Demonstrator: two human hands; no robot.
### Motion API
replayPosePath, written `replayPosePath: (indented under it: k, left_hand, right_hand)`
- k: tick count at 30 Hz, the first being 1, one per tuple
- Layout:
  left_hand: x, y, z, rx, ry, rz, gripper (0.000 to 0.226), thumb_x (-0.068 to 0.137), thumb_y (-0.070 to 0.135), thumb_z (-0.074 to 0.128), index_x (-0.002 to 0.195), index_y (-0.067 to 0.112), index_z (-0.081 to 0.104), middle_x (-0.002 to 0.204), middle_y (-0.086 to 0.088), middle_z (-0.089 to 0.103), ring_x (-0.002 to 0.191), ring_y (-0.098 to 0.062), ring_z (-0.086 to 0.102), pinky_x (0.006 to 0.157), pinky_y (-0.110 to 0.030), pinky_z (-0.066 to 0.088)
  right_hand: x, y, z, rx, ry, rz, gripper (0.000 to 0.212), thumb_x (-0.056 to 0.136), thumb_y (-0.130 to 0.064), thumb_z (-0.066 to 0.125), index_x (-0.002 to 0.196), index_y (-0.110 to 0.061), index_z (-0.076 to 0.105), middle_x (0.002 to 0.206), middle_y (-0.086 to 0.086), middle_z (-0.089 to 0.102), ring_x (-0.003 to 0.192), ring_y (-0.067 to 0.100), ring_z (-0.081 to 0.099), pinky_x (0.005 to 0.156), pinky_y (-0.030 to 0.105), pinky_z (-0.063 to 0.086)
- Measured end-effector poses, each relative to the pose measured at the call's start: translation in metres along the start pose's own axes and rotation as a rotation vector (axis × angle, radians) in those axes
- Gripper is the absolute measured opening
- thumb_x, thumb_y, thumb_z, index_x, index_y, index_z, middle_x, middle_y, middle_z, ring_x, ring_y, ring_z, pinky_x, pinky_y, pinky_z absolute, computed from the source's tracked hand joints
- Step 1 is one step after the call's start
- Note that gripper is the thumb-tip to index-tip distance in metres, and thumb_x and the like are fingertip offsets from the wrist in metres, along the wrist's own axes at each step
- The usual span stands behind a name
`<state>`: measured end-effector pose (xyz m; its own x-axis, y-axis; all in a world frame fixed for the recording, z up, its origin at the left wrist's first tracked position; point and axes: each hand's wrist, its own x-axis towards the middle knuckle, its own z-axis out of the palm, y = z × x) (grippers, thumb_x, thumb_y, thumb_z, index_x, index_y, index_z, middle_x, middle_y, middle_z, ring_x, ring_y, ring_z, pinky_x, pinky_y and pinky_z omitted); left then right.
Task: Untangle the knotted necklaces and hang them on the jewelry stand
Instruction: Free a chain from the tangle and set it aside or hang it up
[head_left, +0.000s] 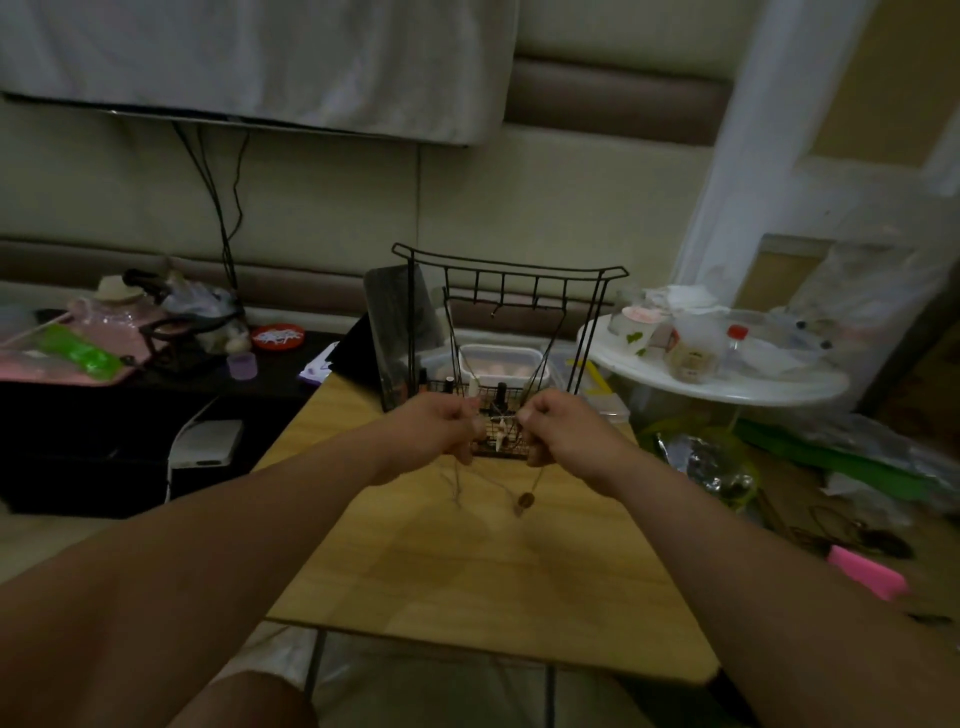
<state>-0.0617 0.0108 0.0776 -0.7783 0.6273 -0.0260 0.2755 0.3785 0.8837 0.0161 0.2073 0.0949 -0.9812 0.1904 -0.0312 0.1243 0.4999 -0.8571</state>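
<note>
A black wire jewelry stand (511, 283) stands at the far end of the small wooden table (467, 571), with a basket base holding small bottles. Thin cords run down from its hooks toward my hands. My left hand (441, 431) and my right hand (558, 434) are held just in front of the basket, each pinching the tangled necklaces (501, 441) stretched between them. A knot with small pale beads hangs between the fists. Loose strands drop below, one ending in a round brown pendant (524, 501) just above the tabletop.
A dark mirror or tablet (397, 317) leans behind the stand's left side, a white lidded box (498, 358) behind it. A cluttered white round table (727, 364) is at right, a dark low shelf (130, 374) with trays at left. Floor clutter lies at right.
</note>
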Motion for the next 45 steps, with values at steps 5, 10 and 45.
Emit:
replayPosePath:
  k: [5, 10, 45]
  left_hand:
    - [-0.010, 0.038, -0.016, 0.098, 0.010, 0.107, 0.020, 0.104, 0.034, 0.059, 0.104, 0.018, 0.072, 0.088, -0.013, 0.067, 0.073, -0.016, 0.060, 0.071, -0.031, 0.053]
    - [-0.009, 0.069, -0.017, 0.139, -0.014, 0.152, 0.021, 0.105, 0.032, 0.059, 0.101, 0.014, 0.069, 0.077, -0.004, 0.063, 0.061, -0.006, 0.057, 0.062, -0.024, 0.050]
    - [0.005, 0.096, -0.105, 0.112, 0.170, 0.100, 0.018, 0.103, 0.036, 0.060, 0.095, 0.023, 0.069, 0.078, 0.000, 0.053, 0.070, -0.016, 0.050, 0.071, -0.034, 0.046]
  right_hand:
    - [-0.020, -0.019, -0.020, 0.043, -0.126, -0.002, 0.026, 0.104, -0.034, 0.060, 0.109, -0.010, 0.065, 0.086, 0.007, 0.060, 0.072, 0.020, 0.059, 0.072, 0.035, 0.056]
    - [-0.025, -0.042, -0.027, 0.045, -0.152, -0.083, 0.019, 0.104, -0.026, 0.060, 0.097, -0.010, 0.069, 0.075, 0.001, 0.058, 0.065, 0.015, 0.055, 0.062, 0.028, 0.051]
    - [0.012, -0.059, -0.111, 0.123, 0.162, -0.156, 0.022, 0.104, -0.027, 0.060, 0.098, -0.013, 0.075, 0.068, 0.002, 0.043, 0.055, 0.013, 0.042, 0.065, 0.031, 0.049]
